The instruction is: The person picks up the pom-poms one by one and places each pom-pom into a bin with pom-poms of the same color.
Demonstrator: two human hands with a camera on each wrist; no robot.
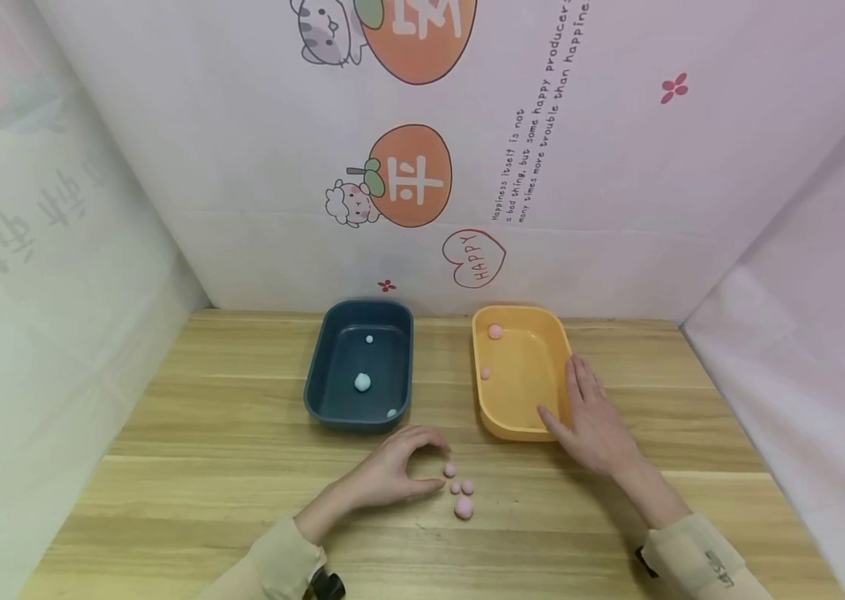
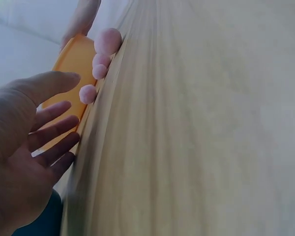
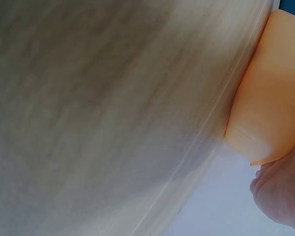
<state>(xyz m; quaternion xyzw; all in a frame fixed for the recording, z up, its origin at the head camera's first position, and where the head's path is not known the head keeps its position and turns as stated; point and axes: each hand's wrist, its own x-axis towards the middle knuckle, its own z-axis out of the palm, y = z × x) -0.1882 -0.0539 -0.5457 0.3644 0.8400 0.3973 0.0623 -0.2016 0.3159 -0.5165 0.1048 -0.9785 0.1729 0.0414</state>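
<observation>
My left hand (image 1: 392,471) holds nothing; thumb and fingers form a wide C just left of several small pink balls on the table. The largest pink ball (image 1: 463,507) lies nearest me, and a smaller pink ball (image 1: 449,470) is close to the fingertips. In the left wrist view these balls (image 2: 108,41) line up beyond the spread fingers (image 2: 54,132). My right hand (image 1: 595,425) rests on the right rim of a yellow tub (image 1: 516,432), fingers straight along its side and thumb over the edge. Two pink balls (image 1: 495,332) lie inside that tub.
A dark blue tub (image 1: 358,423) stands left of the yellow one, with three pale blue balls (image 1: 362,382) inside. Both tubs are near the back of the wooden table (image 1: 227,433). A printed white cloth (image 1: 580,250) hangs behind, and pale cloth walls flank both sides.
</observation>
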